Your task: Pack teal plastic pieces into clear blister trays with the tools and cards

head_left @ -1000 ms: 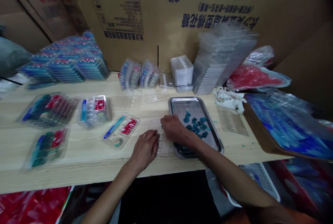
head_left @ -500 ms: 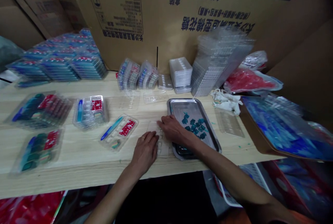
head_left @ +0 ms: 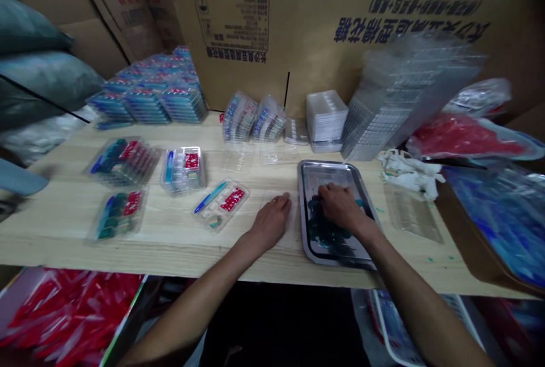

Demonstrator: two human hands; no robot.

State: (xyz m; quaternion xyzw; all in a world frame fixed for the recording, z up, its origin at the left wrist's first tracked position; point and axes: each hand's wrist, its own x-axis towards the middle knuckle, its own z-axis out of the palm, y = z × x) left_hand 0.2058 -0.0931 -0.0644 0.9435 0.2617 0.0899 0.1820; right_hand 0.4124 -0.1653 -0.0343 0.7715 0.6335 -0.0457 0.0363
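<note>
teal pieces [head_left: 319,226] lie under and beside the right hand [head_left: 339,205], fingers curled, grip hidden; the metal tray [head_left: 313,176] probably keeps them gathered. its rim stands between the hands. the left hand [head_left: 271,222], loosely bent, rests over a clear blister [head_left: 293,225], perhaps steadying it; whether it grips cannot be told. left of that hand: a part-filled pack [head_left: 222,204].
</note>
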